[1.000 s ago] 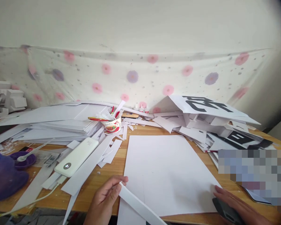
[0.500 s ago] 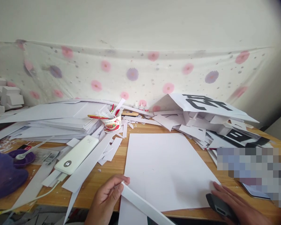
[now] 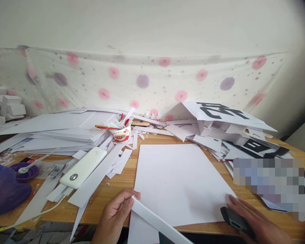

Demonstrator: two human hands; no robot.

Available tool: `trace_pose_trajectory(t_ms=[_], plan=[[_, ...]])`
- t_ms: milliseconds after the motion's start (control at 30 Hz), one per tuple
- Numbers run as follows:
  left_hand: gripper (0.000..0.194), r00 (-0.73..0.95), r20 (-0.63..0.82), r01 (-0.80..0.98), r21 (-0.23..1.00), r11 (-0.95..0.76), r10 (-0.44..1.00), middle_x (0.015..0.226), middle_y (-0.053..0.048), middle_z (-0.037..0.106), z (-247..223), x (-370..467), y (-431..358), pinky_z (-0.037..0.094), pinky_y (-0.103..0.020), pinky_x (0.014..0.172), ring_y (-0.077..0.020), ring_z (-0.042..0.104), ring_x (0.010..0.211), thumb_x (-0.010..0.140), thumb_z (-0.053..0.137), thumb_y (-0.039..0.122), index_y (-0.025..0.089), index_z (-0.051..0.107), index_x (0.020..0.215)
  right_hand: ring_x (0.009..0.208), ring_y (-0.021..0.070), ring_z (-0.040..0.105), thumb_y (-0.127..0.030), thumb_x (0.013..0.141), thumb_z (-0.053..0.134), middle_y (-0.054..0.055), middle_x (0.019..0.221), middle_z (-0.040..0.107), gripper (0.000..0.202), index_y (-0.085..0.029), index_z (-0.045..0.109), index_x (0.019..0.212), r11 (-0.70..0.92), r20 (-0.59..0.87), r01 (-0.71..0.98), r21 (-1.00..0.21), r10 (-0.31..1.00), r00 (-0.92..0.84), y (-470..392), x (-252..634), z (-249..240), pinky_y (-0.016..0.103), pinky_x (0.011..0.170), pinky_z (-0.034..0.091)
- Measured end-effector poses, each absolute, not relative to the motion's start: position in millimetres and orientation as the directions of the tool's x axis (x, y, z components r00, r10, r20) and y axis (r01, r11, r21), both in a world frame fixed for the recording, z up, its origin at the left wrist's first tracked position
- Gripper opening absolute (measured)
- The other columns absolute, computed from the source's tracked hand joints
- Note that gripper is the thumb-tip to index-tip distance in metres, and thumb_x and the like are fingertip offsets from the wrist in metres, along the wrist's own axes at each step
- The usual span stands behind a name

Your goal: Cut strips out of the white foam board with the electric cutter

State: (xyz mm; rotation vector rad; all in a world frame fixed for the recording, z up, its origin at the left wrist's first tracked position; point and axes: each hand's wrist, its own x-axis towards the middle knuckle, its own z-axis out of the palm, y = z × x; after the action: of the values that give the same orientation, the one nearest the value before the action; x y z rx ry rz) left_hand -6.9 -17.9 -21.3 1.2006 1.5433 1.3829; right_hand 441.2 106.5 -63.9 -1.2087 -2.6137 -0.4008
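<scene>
A large white sheet [image 3: 178, 179] lies on the wooden table. At its lower left corner, my left hand [image 3: 119, 210] pinches the end of a long narrow white strip [image 3: 157, 220], which slants down to the right past the bottom edge of the view. Another white piece [image 3: 142, 228] shows beneath the strip. My right hand [image 3: 254, 217] is at the sheet's lower right, its fingertips by the sheet's edge, and it holds a dark grey tool [image 3: 234, 220] under the palm. The tool's tip points left, over the sheet's corner.
Left of the sheet lie a white power bank [image 3: 83, 167] with a cable, paper offcuts [image 3: 123, 162] and a purple object [image 3: 7, 189]. Behind stand a paper cup [image 3: 122, 134] full of scraps and stacked white boards [image 3: 61, 122]. Printed sheets [image 3: 223, 113] cover white boxes at right.
The view has shifted very slightly. Both hands keep nearly the same places, with the strip and the tool still in them.
</scene>
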Motion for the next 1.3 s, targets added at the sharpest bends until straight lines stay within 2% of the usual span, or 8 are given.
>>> trace_pose_trajectory(t_ms=[333, 700, 800, 867, 933, 1033, 1133, 1300], plan=[[0.032, -0.398, 0.164, 0.140, 0.983, -0.117, 0.903, 0.097, -0.004, 0.064, -10, -3, -17, 0.049, -0.022, 0.080, -0.0203, 0.058, 0.094, 0.080, 0.066, 0.054, 0.022, 0.073, 0.081, 0.116, 0.0283, 0.061, -0.018, 0.070, 0.060, 0.001, 0.136, 0.055, 0.058, -0.031, 0.063, 0.127, 0.603, 0.310, 0.793, 0.090, 0.739, -0.598, 104, 435, -56, 0.038, 0.092, 0.056], [0.034, -0.638, -0.002, -0.310, 0.916, -0.254, 0.770, 0.043, 0.006, 0.037, 34, -32, -22, 0.037, -0.017, 0.040, -0.0069, 0.033, 0.041, 0.061, 0.085, 0.044, 0.020, 0.062, 0.066, 0.118, 0.0305, 0.059, -0.023, 0.073, 0.063, 0.003, 0.137, 0.054, 0.051, -0.030, 0.065, 0.123, 0.565, 0.283, 0.825, -0.007, 0.793, -0.540, 97, 426, -42, 0.043, 0.093, 0.055], [0.038, -0.719, 0.020, -0.323, 0.875, -0.361, 0.694, 0.057, 0.004, 0.057, 46, -40, -17, 0.048, -0.016, 0.048, -0.0093, 0.052, 0.052, 0.057, 0.088, 0.043, 0.021, 0.060, 0.069, 0.118, 0.0315, 0.060, -0.023, 0.073, 0.063, 0.003, 0.136, 0.055, 0.051, -0.031, 0.065, 0.123, 0.564, 0.300, 0.826, -0.004, 0.788, -0.537, 96, 423, -39, 0.044, 0.091, 0.057], [0.054, -0.677, 0.035, -0.337, 0.873, -0.352, 0.735, 0.093, -0.002, 0.070, 52, -42, -13, 0.057, -0.024, 0.058, -0.0217, 0.067, 0.083, 0.058, 0.087, 0.049, 0.031, 0.065, 0.103, 0.118, 0.0314, 0.060, -0.022, 0.073, 0.062, 0.003, 0.136, 0.056, 0.050, -0.031, 0.065, 0.123, 0.563, 0.308, 0.827, 0.005, 0.785, -0.537, 95, 421, -38, 0.044, 0.091, 0.057], [0.080, -0.572, 0.074, -0.324, 0.895, -0.307, 0.817, 0.129, -0.007, 0.059, 54, -39, -9, 0.060, -0.033, 0.065, -0.0334, 0.063, 0.108, 0.067, 0.079, 0.055, 0.045, 0.041, 0.136, 0.117, 0.0313, 0.060, -0.022, 0.073, 0.061, 0.003, 0.135, 0.056, 0.050, -0.030, 0.066, 0.122, 0.564, 0.315, 0.826, 0.015, 0.781, -0.539, 94, 420, -38, 0.044, 0.090, 0.058], [0.081, -0.559, 0.194, -0.131, 0.939, -0.317, 0.806, 0.149, -0.006, 0.039, 44, -32, -6, 0.059, -0.039, 0.080, -0.0320, 0.056, 0.120, 0.082, 0.067, 0.051, 0.051, 0.016, 0.145, 0.117, 0.0310, 0.060, -0.022, 0.073, 0.061, 0.003, 0.135, 0.056, 0.051, -0.030, 0.065, 0.123, 0.567, 0.327, 0.824, 0.017, 0.775, -0.540, 93, 420, -38, 0.043, 0.090, 0.058], [0.060, -0.582, 0.404, 0.288, 0.914, -0.285, 0.706, 0.146, -0.005, 0.042, 22, -26, -7, 0.050, -0.038, 0.100, -0.0245, 0.052, 0.125, 0.089, 0.060, 0.042, 0.040, 0.032, 0.142, 0.117, 0.0305, 0.060, -0.023, 0.074, 0.061, 0.004, 0.135, 0.057, 0.051, -0.029, 0.064, 0.124, 0.573, 0.345, 0.819, 0.027, 0.763, -0.546, 93, 421, -40, 0.043, 0.090, 0.058], [0.027, -0.020, 0.523, 0.846, 0.463, -0.265, 0.852, 0.126, -0.002, 0.061, -6, -21, -11, 0.050, -0.033, 0.100, -0.0212, 0.056, 0.118, 0.090, 0.055, 0.032, 0.032, 0.062, 0.117, 0.118, 0.0324, 0.060, -0.025, 0.073, 0.061, 0.002, 0.135, 0.057, 0.052, -0.029, 0.063, 0.125, 0.561, 0.355, 0.828, -0.009, 0.776, -0.522, 92, 422, -44, 0.047, 0.092, 0.057]])
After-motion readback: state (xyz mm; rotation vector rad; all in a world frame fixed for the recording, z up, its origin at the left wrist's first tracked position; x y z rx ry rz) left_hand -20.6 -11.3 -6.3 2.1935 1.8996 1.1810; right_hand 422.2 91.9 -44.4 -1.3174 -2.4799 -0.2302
